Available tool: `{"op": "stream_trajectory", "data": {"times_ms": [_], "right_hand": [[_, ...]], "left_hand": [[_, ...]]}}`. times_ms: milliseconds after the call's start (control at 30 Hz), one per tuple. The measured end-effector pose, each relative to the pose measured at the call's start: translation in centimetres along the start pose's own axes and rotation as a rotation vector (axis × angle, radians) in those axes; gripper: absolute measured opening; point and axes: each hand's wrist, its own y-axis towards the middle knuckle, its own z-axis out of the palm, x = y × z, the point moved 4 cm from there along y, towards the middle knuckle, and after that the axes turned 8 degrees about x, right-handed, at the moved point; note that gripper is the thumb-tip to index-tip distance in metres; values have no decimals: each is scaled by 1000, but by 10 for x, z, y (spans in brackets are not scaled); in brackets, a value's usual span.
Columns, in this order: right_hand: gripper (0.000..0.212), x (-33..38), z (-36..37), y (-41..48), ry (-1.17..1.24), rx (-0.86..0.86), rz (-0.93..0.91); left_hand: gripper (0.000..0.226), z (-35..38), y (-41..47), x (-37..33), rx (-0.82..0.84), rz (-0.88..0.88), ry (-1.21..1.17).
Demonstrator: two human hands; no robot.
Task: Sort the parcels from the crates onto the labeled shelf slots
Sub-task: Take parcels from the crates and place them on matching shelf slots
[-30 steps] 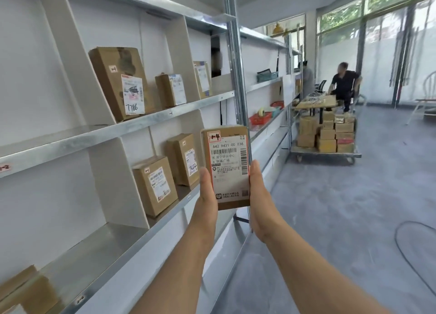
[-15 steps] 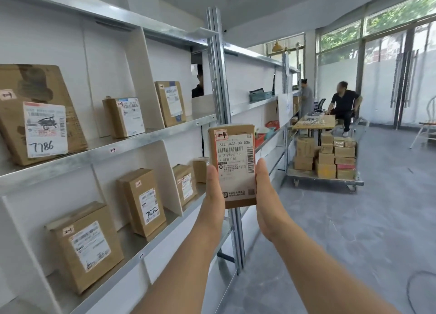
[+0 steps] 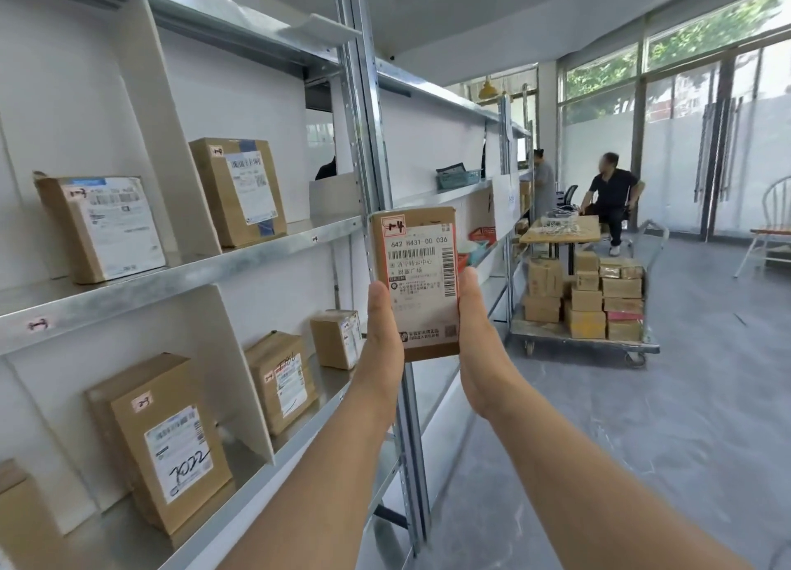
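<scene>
Hands first: the left hand [image 3: 383, 329] and the right hand [image 3: 473, 334] hold the parcel [image 3: 417, 282] between them, one on each side, thumbs along its edges; the fingers are hidden behind it. The parcel is upright in the air, label facing the camera, in front of the metal post [image 3: 368, 141] of the shelf [image 3: 239, 261]. Its red sticker [image 3: 394, 227] should be compared with the small tag [image 3: 314, 238] on the shelf edge. It seems best to read both carefully, then set the parcel upright in the matching slot, label outward.
</scene>
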Motion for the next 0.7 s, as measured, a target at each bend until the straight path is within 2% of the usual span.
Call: {"op": "stream_trajectory", "data": {"times_ms": [100, 233, 433, 633, 700], "right_hand": [[47, -7, -8, 47, -4, 13, -8], [45, -11, -15, 114, -13, 28, -33], [55, -22, -19, 193, -19, 120, -54], [53, -31, -21, 254, 35, 225, -92], [59, -30, -20, 277, 44, 285, -99]], "left_hand": [[68, -13, 47, 11, 2, 8, 8], [69, -35, 114, 19, -17, 18, 53], [74, -60, 184, 25, -41, 45, 121], [87, -85, 236, 31, -148, 73, 161], [91, -93, 254, 29, -209, 88, 188]]}}
